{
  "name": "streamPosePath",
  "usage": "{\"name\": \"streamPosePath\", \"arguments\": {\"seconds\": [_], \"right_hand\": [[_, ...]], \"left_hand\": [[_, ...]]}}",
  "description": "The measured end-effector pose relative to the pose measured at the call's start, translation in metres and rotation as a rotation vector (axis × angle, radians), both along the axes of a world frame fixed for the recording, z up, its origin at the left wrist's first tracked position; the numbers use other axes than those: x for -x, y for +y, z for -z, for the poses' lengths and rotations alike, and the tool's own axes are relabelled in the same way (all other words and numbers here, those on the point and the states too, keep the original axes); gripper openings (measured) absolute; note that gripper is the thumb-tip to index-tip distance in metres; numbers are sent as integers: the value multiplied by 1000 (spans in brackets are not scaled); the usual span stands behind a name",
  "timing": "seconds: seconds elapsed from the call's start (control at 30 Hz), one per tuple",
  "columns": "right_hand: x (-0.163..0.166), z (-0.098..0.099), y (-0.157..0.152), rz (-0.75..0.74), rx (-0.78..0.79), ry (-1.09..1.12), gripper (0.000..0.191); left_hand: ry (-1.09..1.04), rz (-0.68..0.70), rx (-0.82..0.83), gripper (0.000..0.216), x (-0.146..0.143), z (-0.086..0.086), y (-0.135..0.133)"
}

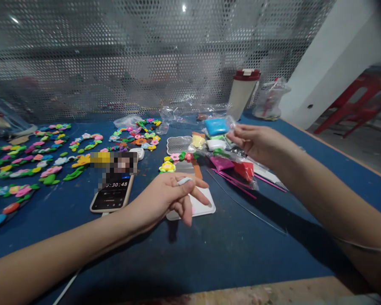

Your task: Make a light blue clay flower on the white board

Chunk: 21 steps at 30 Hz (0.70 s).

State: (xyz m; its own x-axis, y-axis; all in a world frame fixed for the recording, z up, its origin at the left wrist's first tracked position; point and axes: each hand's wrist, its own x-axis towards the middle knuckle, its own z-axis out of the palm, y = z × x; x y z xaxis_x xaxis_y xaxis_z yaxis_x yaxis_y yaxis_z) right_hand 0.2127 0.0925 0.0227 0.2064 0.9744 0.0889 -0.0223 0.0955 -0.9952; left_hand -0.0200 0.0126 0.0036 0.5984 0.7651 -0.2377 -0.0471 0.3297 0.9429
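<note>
Head view: The left hand (161, 192) is positioned over a white board (206, 200) at the middle of the bench (190, 258). Its thumb and index finger pinch a small pale blue piece (184, 181); the remaining fingers are extended and spread. The right hand (260, 144) is placed farther from the bench's near edge, to the right. Its fingers pinch the right end of the clear wrapper of a blue packet (216, 126). The blue packet is located above a group of wrapped packets, including a white packet (216, 145), a magenta packet (221, 163) and a red packet (245, 170). Whether it touches them cannot be determined.

Magenta sticks (236, 185) and a thin wire (241, 205) lie in front of the group. A yellow flower (167, 167) is situated just beyond the left hand. A phone (112, 192) rests left of the board. A lidded tumbler (242, 93) stands behind the packets.
</note>
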Motion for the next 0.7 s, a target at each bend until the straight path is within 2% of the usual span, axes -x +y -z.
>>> {"name": "streamPosePath", "arguments": {"seconds": [0.13,0.27,0.33,0.4,0.5,0.63,0.7], "right_hand": [[11,10,-21,-175,130,159,18],[13,15,-35,-203,146,242,11],[13,19,-39,-213,113,256,6],[13,23,-42,-223,70,259,5],[16,27,-47,-228,28,261,10],[20,30,-54,-256,-45,164,15],[21,32,-56,-268,-60,99,16]], "left_hand": [[-14,30,89,43,3,0,1],[-196,92,259,56,3,1,6],[-240,118,291,65,2,1,8],[-236,85,262,56,1,1,8],[-158,8,200,23,-1,3,5],[-75,-42,193,17,-2,5,3],[-9,-24,183,17,-3,5,2]]}}
